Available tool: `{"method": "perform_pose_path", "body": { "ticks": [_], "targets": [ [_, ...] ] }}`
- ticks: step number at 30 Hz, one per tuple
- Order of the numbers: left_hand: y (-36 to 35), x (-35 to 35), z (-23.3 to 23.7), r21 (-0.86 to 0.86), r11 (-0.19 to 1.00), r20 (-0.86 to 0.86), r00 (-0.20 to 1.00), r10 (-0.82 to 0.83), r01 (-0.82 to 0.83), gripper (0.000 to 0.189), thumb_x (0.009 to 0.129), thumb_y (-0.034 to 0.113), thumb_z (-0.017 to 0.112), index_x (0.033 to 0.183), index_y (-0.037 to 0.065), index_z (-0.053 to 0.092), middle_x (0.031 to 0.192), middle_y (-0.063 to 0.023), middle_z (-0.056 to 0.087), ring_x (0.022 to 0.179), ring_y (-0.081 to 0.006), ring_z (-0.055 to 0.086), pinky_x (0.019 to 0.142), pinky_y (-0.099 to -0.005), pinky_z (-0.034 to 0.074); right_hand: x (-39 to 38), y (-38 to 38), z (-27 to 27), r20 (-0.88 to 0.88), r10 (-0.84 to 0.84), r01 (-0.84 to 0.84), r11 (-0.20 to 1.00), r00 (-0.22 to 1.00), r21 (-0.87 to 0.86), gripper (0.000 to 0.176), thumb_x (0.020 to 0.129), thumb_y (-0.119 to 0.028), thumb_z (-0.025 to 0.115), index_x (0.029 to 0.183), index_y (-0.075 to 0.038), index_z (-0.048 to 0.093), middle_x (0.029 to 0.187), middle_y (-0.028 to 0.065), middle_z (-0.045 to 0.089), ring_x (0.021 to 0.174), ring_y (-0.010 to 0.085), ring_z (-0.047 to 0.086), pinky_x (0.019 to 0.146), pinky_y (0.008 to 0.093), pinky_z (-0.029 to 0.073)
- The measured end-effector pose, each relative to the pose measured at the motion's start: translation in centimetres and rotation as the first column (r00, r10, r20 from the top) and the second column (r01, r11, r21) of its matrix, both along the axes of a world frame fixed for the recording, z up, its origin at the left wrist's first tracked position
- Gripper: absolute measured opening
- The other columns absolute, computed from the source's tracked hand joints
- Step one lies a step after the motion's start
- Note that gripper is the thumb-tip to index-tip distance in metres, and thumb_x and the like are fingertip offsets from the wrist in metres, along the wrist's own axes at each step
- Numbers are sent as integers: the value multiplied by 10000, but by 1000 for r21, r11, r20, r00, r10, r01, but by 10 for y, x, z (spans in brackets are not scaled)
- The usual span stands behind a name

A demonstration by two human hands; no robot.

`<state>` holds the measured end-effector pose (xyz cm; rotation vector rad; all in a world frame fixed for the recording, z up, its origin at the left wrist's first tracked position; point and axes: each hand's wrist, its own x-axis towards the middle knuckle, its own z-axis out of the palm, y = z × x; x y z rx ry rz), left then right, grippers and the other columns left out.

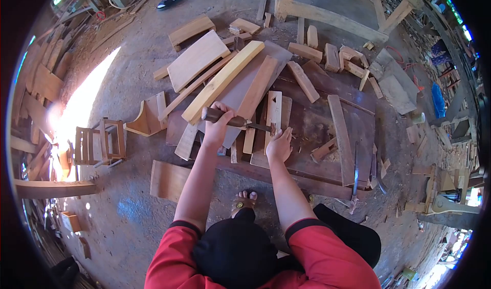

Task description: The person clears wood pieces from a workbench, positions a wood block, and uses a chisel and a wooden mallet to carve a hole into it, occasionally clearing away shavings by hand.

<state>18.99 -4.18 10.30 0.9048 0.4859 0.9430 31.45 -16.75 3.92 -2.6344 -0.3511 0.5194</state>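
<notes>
My left hand [217, 128] is closed around the thick brown handle of a chisel [237, 121]. Its narrow metal blade points right, and the tip meets a pale slotted wooden piece [275, 105]. On the near end of that piece rests my right hand [279, 146], thumb and fingers close to the blade tip and bent against the wood. The fingers' undersides are hidden. Beneath the piece lie other boards on a low, dark wooden work surface [327, 184].
Planks, including a long yellowish beam [225, 82] and a broad pale board [198, 59], are heaped ahead. A saw-like blade [356, 164] lies at the right edge. A small wooden chair [99, 142] stands left; a wooden trestle [332, 18] stands at the back.
</notes>
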Motion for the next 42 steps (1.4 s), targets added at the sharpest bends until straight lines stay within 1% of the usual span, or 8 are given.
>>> {"method": "perform_pose_path", "body": {
  "ticks": [13, 17, 20, 23, 25, 29, 37, 42],
  "targets": [
    [3, -16, -32, -164, 985, 230, 970, 85, -47, 123, 829, 20, 529, 832, 83, 423, 748, -46, 480, 765, -186, 486, 806, -353, 391, 2, -2, -10, 15, 1, -2, 999, 1000, 53, 479, 961, -318, 283, 1376, -77, 272, 1437, 72, 291, 1309, 211, 304, 1021, 482, 298],
    [10, -19, -11, -344, 928, -168, 982, 87, -141, 123, 866, 151, 573, 896, 65, 491, 863, -100, 600, 885, -215, 600, 774, -371, 491, 1, -4, -10, 25, -5, 4, 999, 1000, 53, 480, 959, -318, 292, 1373, -75, 277, 1432, 74, 300, 1304, 215, 314, 1019, 484, 298],
    [9, -13, 11, -335, 932, -230, 971, 63, -139, 140, 859, 173, 585, 935, 61, 549, 952, -121, 622, 944, -231, 602, 784, -390, 504, 2, -2, -11, 30, -2, 1, 999, 1000, 51, 476, 958, -315, 298, 1367, -72, 285, 1423, 81, 313, 1295, 220, 328, 1013, 494, 302],
    [-1, 2, 32, -192, 975, -286, 957, 50, -108, 189, 852, 206, 602, 958, 58, 554, 906, -92, 633, 898, -186, 614, 747, -357, 502, 1, -3, -11, 45, 1, -3, 998, 999, 65, 473, 956, -311, 301, 1363, -70, 291, 1417, 88, 324, 1292, 225, 333, 1008, 501, 304],
    [-10, 13, 52, -25, 996, -555, 830, 56, -84, 236, 829, 239, 634, 961, 56, 564, 883, -66, 639, 846, -145, 617, 718, -315, 486, 2, -3, -14, 46, -1, -2, 998, 999, 63, 473, 955, -309, 303, 1361, -68, 293, 1412, 91, 331, 1290, 228, 337, 1007, 504, 303],
    [-24, 33, 74, 288, 957, -624, 765, 158, 38, 186, 760, 192, 718, 794, 39, 617, 755, -20, 628, 709, -72, 581, 650, -229, 455, 2, -4, -13, 59, 3, -7, 998, 998, 70, 476, 951, -309, 308, 1357, -60, 298, 1401, 98, 349, 1282, 235, 350, 1007, 513, 299],
    [-48, 76, 85, 475, 844, -618, 777, 118, 250, 144, 722, 121, 712, 755, 19, 616, 699, -20, 618, 656, -69, 562, 604, -235, 457, 3, -5, -19, 40, -8, 5, 997, 999, 72, 489, 949, -323, 305, 1359, -57, 296, 1399, 101, 350, 1291, 225, 339, 1014, 519, 286],
    [-30, 74, 81, 400, 832, -698, 716, 4, 385, 104, 732, 94, 675, 765, 11, 623, 726, -33, 624, 684, -66, 565, 614, -236, 459, 4, -4, -17, 30, -16, 14, 996, 999, 85, 493, 948, -329, 304, 1361, -59, 296, 1406, 93, 342, 1297, 217, 330, 1018, 520, 280]
  ]
}}
